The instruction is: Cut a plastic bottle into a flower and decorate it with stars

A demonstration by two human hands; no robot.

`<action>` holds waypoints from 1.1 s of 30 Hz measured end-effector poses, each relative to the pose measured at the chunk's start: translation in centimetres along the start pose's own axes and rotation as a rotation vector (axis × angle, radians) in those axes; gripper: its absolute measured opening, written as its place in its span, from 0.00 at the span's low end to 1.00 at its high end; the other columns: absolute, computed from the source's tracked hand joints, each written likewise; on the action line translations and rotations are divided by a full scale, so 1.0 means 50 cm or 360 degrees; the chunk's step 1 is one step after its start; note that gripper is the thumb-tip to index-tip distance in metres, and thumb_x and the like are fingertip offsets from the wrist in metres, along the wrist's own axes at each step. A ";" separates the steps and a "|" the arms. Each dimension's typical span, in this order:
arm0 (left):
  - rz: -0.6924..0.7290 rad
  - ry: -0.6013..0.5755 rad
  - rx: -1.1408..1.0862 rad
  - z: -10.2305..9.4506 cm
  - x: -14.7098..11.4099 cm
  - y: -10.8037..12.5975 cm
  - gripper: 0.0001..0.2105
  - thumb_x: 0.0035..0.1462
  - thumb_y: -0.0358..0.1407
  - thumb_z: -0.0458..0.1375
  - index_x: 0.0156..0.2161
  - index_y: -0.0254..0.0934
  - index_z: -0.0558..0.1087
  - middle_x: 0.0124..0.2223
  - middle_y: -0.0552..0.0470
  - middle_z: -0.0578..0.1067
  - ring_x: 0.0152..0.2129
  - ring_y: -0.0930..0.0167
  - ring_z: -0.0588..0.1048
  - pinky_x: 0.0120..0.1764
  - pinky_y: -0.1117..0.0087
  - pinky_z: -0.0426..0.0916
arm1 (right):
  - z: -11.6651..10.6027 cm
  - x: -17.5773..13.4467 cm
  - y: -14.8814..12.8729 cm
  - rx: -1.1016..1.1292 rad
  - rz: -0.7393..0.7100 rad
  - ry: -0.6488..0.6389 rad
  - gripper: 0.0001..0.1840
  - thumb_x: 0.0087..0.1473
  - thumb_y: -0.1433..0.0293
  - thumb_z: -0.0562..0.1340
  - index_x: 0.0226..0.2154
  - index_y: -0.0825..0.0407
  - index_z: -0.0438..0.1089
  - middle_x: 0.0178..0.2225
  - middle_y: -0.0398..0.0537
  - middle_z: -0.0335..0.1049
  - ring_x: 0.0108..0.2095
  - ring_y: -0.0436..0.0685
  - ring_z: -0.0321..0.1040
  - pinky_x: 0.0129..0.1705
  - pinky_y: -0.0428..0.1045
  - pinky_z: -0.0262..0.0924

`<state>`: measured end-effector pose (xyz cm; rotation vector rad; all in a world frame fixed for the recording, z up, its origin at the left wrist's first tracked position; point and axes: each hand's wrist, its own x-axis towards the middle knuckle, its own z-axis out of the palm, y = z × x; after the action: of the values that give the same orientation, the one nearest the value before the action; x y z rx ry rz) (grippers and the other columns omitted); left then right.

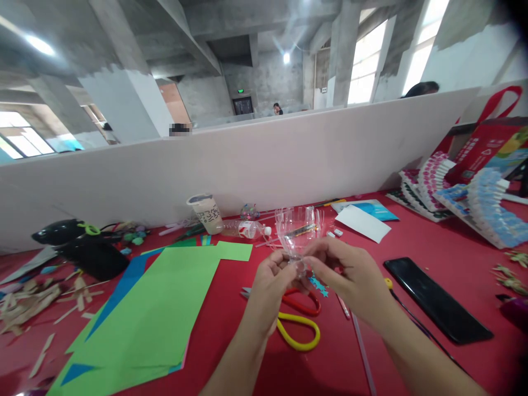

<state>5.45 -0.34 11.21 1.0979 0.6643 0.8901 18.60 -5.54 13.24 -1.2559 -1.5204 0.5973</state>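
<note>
Above the table I hold the cut-off top of a clear plastic bottle point(299, 226), its neck pointing down and its upper edge slit into upright strips. My left hand point(278, 275) is closed around the neck from the left. From the right, my right hand point(346, 269) pinches at the same neck; its exact fingertip contact is partly hidden. Beneath my hands lie scissors point(299, 333) with one red and one yellow handle loop, the blades partly covered by my left hand. Blue star-shaped pieces point(319, 286) lie just behind the scissors, near my fingers.
Green paper sheets point(157, 308) cover the left of the red table, beside a black container point(88, 247) and wooden sticks point(31, 302). A paper cup point(205, 213) and a lying plastic bottle point(243, 229) are behind. A black phone point(437, 300) lies right. A white partition point(247, 165) bounds the back.
</note>
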 end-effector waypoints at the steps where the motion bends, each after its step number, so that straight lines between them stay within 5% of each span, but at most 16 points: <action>1: -0.0010 -0.0025 -0.0023 -0.002 0.002 0.000 0.06 0.52 0.34 0.58 0.33 0.32 0.69 0.26 0.52 0.73 0.18 0.76 0.69 0.25 0.74 0.65 | -0.002 -0.002 -0.002 0.0012 -0.0016 0.0011 0.02 0.57 0.70 0.58 0.32 0.49 0.66 0.20 0.36 0.66 0.20 0.48 0.63 0.23 0.43 0.55; 7: 0.0154 0.0011 0.0117 -0.027 0.017 -0.010 0.08 0.49 0.31 0.61 0.37 0.34 0.71 0.32 0.50 0.76 0.27 0.73 0.73 0.34 0.72 0.68 | -0.019 0.000 0.008 0.0081 0.0081 0.0223 0.04 0.56 0.70 0.57 0.30 0.49 0.65 0.20 0.37 0.62 0.21 0.49 0.61 0.22 0.45 0.55; 11: 0.0349 0.0145 0.0261 -0.038 0.022 -0.021 0.11 0.48 0.29 0.62 0.40 0.37 0.72 0.36 0.52 0.76 0.33 0.72 0.74 0.40 0.71 0.68 | -0.019 0.013 0.023 0.0036 0.0121 0.0099 0.05 0.54 0.74 0.58 0.28 0.49 0.64 0.24 0.38 0.63 0.25 0.49 0.62 0.25 0.44 0.56; 18: 0.0447 0.0056 0.0306 -0.034 0.019 -0.025 0.11 0.50 0.30 0.61 0.40 0.38 0.71 0.36 0.54 0.74 0.33 0.73 0.72 0.39 0.73 0.67 | -0.008 0.010 0.016 -0.0071 0.0099 0.0029 0.04 0.53 0.75 0.58 0.30 0.49 0.65 0.26 0.37 0.65 0.25 0.47 0.61 0.25 0.42 0.56; 26: 0.0384 0.0128 0.0311 -0.034 0.018 -0.032 0.11 0.50 0.30 0.60 0.41 0.38 0.71 0.36 0.52 0.76 0.35 0.71 0.73 0.40 0.72 0.66 | -0.015 0.012 0.023 -0.0114 0.0080 -0.0192 0.08 0.51 0.76 0.60 0.32 0.47 0.63 0.32 0.37 0.68 0.31 0.49 0.65 0.30 0.44 0.60; 33: 0.0262 -0.0075 0.0350 -0.026 0.024 -0.028 0.12 0.49 0.29 0.61 0.41 0.37 0.72 0.37 0.51 0.77 0.34 0.70 0.74 0.40 0.72 0.66 | -0.029 0.019 0.042 -0.0172 0.0133 -0.0271 0.09 0.51 0.66 0.64 0.32 0.47 0.61 0.30 0.38 0.68 0.29 0.52 0.64 0.28 0.47 0.58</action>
<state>5.38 1.05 9.42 1.3820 0.6505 0.9443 20.85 -4.31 12.31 -1.3855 -1.6656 0.6988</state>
